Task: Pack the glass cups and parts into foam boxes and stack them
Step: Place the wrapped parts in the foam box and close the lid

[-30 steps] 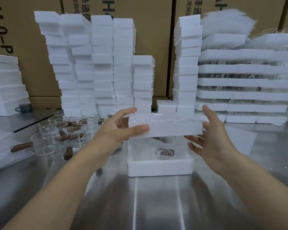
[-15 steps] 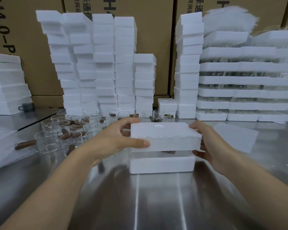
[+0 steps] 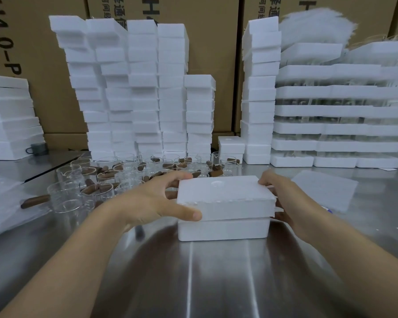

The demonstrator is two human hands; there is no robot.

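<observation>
**packer_op:** Steel table (image 3: 193,283), wall of cartons (image 3: 211,42) at the back, finished foam stacks (image 3: 136,88) way past my fingertips. Both hands are gripping the foam lid (image 3: 225,196). My left hand (image 3: 152,203) has its thumb on the near face and its fingers over the far edge, and my right hand (image 3: 283,196) is curled round the other end. The lid sits between my palms, on the foam base (image 3: 223,229) right under them. Can't see what's inside.

**foamfan22:** How do you close it without cracking a corner?

**packer_op:** Line it up first, then push. The lid looks like it hangs a touch past the base on my right-hand side, so I'd slide it toward my left palm until the edges match. Can't tell if it's fully seated. I'd press down evenly with both hands and go easy with the fingertips, since this stuff probably dents. Also mind the loose glass cups (image 3: 124,173) just beyond my left knuckles. A sloppy elbow could send them rolling.
</observation>
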